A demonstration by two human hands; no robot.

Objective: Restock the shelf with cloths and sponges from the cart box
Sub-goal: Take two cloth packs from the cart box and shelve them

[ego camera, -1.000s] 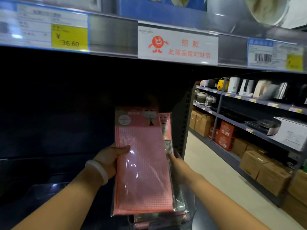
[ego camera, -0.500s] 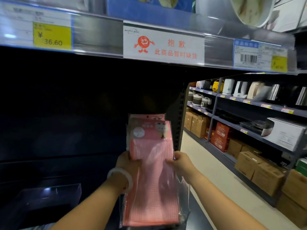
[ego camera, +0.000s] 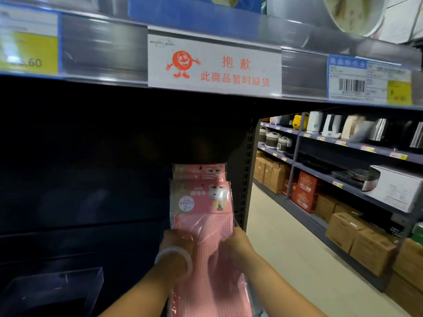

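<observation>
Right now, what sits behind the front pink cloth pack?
More pink packs, their header cards showing above the front pack. Their count and lower parts are covered. Left hand and right hand grip the stack.

Shelf-edge sign (ego camera: 214,62): red "抱歉 此商品暂时缺货". Yellow price tag (ego camera: 28,53), left: ".60" legible. Pink cloth pack (ego camera: 201,200): "2".

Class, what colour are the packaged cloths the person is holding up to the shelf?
Pink, in clear plastic wrap: the cloths show best in the head view, the only one.
</observation>
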